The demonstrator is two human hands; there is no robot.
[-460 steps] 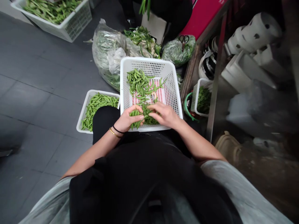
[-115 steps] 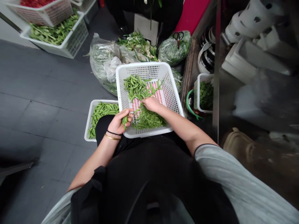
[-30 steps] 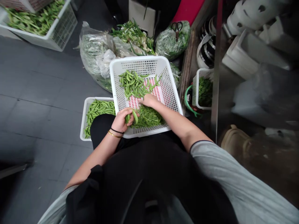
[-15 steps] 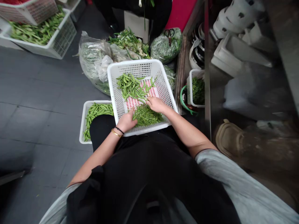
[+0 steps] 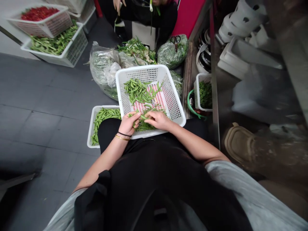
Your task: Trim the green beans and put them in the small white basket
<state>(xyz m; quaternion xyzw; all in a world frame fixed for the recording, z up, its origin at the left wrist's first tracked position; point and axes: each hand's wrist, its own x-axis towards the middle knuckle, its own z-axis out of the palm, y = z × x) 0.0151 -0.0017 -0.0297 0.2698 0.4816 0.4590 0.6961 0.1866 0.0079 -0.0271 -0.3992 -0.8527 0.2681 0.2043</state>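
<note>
A white perforated basket [image 5: 176, 110] rests tilted on my lap. A loose heap of green pea pods [image 5: 137, 91] lies in its far part, and a pile of thin green trimmings [image 5: 145, 126] in its near part. My left hand [image 5: 128, 123] is closed on pea pods over the near left side of the basket. Close beside it, my right hand [image 5: 157, 120] pinches the end of a pod that runs between the two hands. Its fingertips partly hide what they grip.
A second white basket [image 5: 89, 134] of pods stands left of my knee. Beyond are plastic bags of greens [image 5: 102, 64], cut greens [image 5: 137, 48] and scissors [image 5: 176, 39] on a bag. Across from me, a person's hand [image 5: 118, 5] shows. Stacked crates [image 5: 69, 59] stand far left; a metal edge [image 5: 215, 106] runs right.
My hands have come together over the near pile; the left now holds pods, and the right has moved back toward me. The co-worker's hand has come into view as the camera shifted.
</note>
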